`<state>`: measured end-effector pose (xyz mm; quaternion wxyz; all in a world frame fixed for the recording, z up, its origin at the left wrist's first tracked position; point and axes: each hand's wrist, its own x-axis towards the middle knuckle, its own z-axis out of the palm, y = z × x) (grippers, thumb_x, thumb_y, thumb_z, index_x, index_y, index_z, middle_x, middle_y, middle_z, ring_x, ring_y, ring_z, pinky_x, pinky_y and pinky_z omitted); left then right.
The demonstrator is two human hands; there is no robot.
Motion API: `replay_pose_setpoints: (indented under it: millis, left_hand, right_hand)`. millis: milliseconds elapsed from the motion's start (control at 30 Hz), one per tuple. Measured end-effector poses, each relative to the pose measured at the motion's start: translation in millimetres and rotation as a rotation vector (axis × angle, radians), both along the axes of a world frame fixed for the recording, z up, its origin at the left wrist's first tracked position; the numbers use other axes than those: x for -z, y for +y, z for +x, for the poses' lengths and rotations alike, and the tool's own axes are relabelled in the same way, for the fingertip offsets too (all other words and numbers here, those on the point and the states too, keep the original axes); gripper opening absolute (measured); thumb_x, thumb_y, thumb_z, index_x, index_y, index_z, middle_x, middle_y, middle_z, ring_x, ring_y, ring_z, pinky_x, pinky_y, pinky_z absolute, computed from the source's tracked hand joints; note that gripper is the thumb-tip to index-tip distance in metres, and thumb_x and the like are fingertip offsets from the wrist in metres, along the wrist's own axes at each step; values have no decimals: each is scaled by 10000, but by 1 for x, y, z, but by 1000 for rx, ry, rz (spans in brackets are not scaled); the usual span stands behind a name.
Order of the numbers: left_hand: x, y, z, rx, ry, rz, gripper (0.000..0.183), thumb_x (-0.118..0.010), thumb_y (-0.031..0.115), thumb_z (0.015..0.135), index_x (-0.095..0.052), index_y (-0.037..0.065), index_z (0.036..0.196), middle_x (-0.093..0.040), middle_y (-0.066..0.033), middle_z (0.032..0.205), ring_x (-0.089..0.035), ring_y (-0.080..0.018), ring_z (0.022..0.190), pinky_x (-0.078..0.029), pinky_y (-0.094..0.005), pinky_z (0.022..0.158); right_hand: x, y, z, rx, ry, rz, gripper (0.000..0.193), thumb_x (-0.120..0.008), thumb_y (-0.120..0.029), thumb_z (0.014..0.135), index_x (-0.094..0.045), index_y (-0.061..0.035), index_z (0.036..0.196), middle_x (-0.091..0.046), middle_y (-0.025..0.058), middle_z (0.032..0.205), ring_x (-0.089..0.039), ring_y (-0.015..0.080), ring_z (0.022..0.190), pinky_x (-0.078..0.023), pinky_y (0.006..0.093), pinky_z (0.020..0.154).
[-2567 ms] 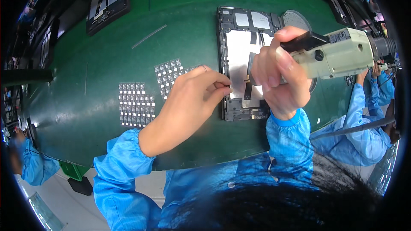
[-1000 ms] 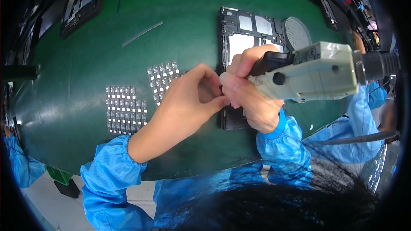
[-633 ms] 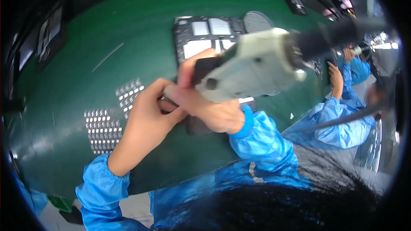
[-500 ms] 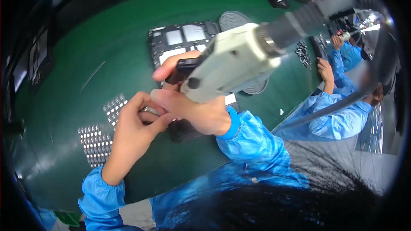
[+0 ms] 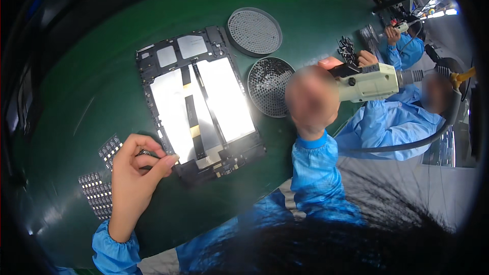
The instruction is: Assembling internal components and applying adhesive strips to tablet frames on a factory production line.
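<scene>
An opened tablet-like device (image 5: 232,97) lies on the green table, its silver battery packs and dark flex strips facing up. By its lower left corner is my left hand (image 5: 137,168), thumb and fingertips pinched together; whatever is between them is too small to make out. To the right of the device, my right hand (image 5: 313,104) is wrapped round a pale electric screwdriver (image 5: 374,82), whose cable end points right. The screwdriver's tip is hidden. Just left of that hand sits a round perforated dish (image 5: 267,89) with dark small pieces in its holes, probably screws.
A second round dish (image 5: 254,30) is behind the first. Rows of small dark parts (image 5: 97,196) lie left of my left hand, with another batch (image 5: 109,148) above. Loose black parts (image 5: 346,48) are piled at the right, near a co-worker in blue (image 5: 389,125). A thick cable (image 5: 397,147) arcs there.
My right hand and the screwdriver have swung from over the device to the right, beside the dishes, uncovering the device. My left hand is now slightly lower and left, apart from my right.
</scene>
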<state>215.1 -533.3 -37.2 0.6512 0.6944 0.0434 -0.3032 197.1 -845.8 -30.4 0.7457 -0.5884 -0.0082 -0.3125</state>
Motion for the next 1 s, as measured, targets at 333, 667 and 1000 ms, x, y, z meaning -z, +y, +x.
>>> replay_pose_setpoints:
  millis: [333,667,1000]
  left_hand:
    - [0,-3,-2,-38,24,11,257,-723,-48,813,-524,-15,972,-597,-75,905,-650,-93,714,-526,-192,642]
    - [-2,-5,-2,-33,34,15,251,-719,-45,821,-526,-17,980,-586,-70,910,-641,-82,724,-528,-192,649]
    - [-6,-5,-1,-22,36,-3,244,-722,-33,823,-530,-3,970,-587,-57,905,-641,-79,731,-523,-183,644]
  right_hand:
    - [1,3,3,15,82,34,295,-599,17,805,-516,-12,1087,-446,16,647,-372,75,460,-298,245,412]
    - [8,5,9,-1,104,-57,280,-590,14,826,-518,-16,1094,-399,17,587,-329,92,381,-290,265,365]
    - [2,6,11,34,134,-65,250,-595,17,813,-492,-7,1039,-408,21,590,-338,100,390,-296,265,369]
